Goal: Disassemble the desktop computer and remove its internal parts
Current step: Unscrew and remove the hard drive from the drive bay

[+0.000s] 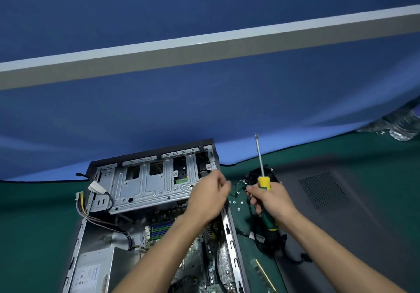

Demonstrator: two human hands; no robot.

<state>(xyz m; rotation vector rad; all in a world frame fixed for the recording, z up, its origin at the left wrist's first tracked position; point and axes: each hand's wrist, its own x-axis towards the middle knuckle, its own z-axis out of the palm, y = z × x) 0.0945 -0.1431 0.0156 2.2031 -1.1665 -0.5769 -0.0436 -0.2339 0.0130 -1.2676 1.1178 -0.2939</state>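
My right hand (267, 198) grips the screwdriver (264, 184) with its tip pointing up, while my blurred left hand (210, 196), whose grip I cannot make out, hovers at the right edge of the open computer (145, 204) lying on the green worktop (36, 224).

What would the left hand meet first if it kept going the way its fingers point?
Probably the far right corner of the drive cage, near its edge screw tab; the left hand is blurred and depth is unclear.
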